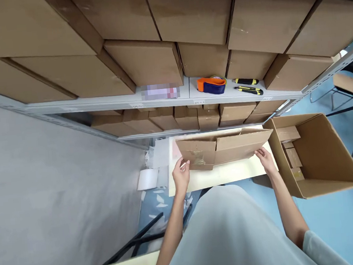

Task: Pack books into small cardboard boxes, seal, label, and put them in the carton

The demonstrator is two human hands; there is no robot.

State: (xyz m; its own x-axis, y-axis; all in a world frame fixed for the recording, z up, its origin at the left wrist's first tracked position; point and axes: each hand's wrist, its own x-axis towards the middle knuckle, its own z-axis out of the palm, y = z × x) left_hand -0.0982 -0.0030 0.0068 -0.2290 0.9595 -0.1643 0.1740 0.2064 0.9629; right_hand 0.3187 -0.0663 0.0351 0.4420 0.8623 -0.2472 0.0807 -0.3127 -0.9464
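Observation:
A partly flattened cardboard box (236, 148) with tape on its left part is held over a pale yellow table (230, 175). My left hand (181, 174) pinches its lower left corner between thumb and fingers. At the right end, my right hand (265, 159) grips the lower edge with thumb and fingertips. The flaps along the box's top edge stand slightly apart. Part of the tabletop shows beneath and in front of the cardboard.
A large open carton (325, 155) with several small boxes inside stands right of the table. Ahead, a metal shelf (167, 101) bears closed cartons, tape (212, 85) and utility knives (248, 86). A paper roll (148, 179) lies left, beside the grey wall (60, 193).

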